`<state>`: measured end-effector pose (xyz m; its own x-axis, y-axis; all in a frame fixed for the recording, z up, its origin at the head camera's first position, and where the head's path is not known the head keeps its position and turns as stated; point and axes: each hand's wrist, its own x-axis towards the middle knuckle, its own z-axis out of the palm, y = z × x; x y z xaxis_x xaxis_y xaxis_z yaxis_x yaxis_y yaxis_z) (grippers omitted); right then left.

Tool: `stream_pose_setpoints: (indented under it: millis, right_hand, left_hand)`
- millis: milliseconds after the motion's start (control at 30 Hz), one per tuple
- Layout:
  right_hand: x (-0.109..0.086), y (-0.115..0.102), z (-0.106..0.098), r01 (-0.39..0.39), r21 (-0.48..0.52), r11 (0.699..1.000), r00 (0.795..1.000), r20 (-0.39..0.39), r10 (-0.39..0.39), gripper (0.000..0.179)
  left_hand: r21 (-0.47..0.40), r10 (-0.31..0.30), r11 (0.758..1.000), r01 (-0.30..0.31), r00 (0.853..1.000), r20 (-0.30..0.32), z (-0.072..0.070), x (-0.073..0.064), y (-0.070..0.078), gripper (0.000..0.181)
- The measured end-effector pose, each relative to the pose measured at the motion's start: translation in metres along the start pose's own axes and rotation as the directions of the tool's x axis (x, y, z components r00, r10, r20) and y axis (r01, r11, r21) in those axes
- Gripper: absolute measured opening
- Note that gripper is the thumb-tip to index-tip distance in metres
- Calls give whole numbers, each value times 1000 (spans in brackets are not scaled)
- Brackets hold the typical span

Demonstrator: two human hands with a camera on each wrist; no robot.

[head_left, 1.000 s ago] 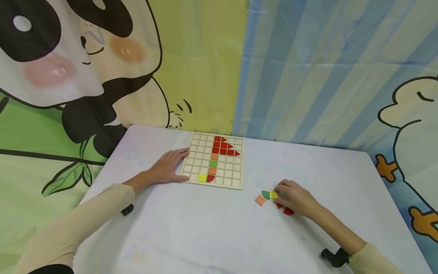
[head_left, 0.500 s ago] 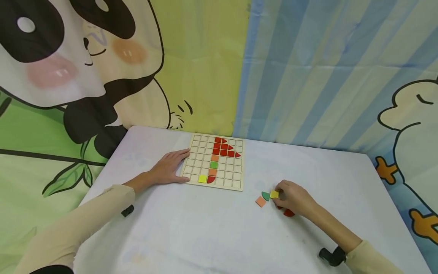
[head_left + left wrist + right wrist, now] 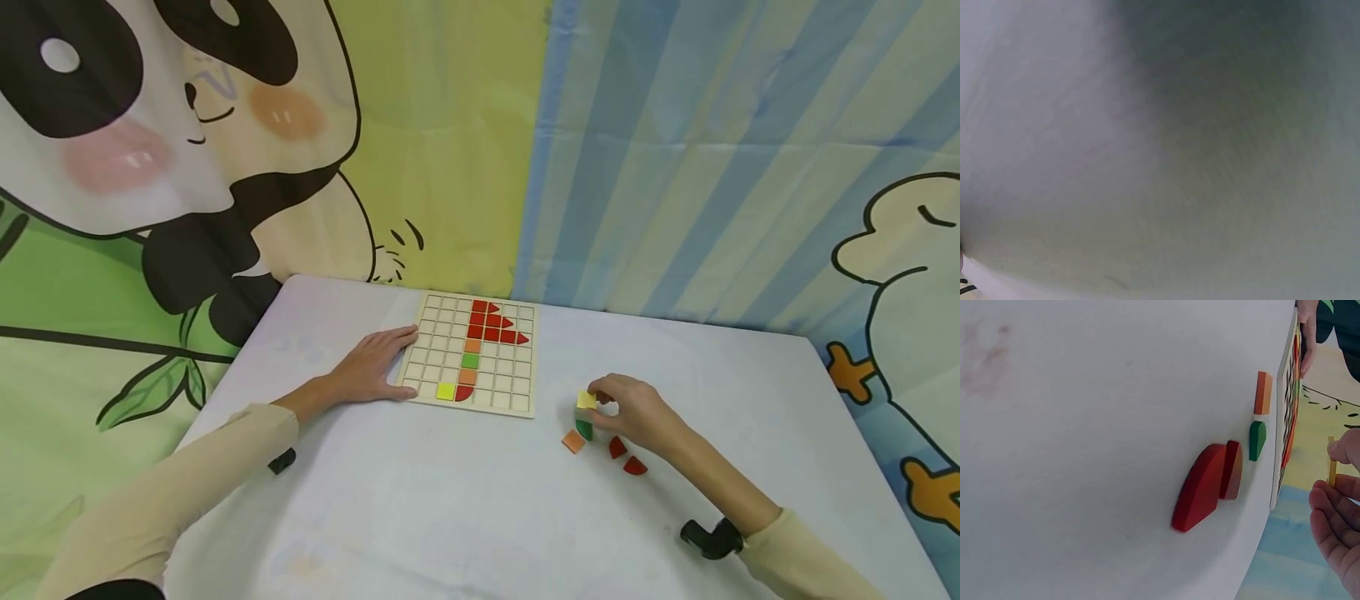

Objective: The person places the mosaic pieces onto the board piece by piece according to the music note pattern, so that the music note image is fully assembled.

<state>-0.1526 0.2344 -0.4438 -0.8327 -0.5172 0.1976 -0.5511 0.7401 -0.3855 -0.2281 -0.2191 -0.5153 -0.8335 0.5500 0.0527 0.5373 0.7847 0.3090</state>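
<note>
My right hand [image 3: 637, 414] pinches a yellow square tile [image 3: 586, 400] between thumb and fingers, lifted over the table. In the right wrist view the yellow tile [image 3: 1332, 464] shows edge-on. Just below the hand lie a green quarter-round tile [image 3: 584, 429], an orange square tile [image 3: 573, 441] and two red quarter-round tiles [image 3: 635, 466]. My left hand [image 3: 367, 367] rests at the left edge of a wooden grid board [image 3: 517, 375], fingers extended. On the board, red, orange and green tiles make a flag-like column, with one yellow square tile [image 3: 446, 391] at the bottom left of it.
A white-covered table [image 3: 420, 500] carries everything, its far edge against a printed cartoon curtain [image 3: 435, 150]. Black wrist cameras [image 3: 712, 539] sit under both forearms. Blurred white cloth [image 3: 1054, 125] and shadow fill the left wrist view.
My right hand has picked up the yellow tile and moved up and left with it, uncovering the red tiles. The left hand and board stay in place.
</note>
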Motion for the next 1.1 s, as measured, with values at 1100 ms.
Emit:
stream_pose_setpoints:
  millis: [1100]
  right_hand:
    - [150,-91,81,232,2,973,950,215,-227,22]
  left_hand:
    - [19,6,1000,-6,1000,9,-2,0,-2,107]
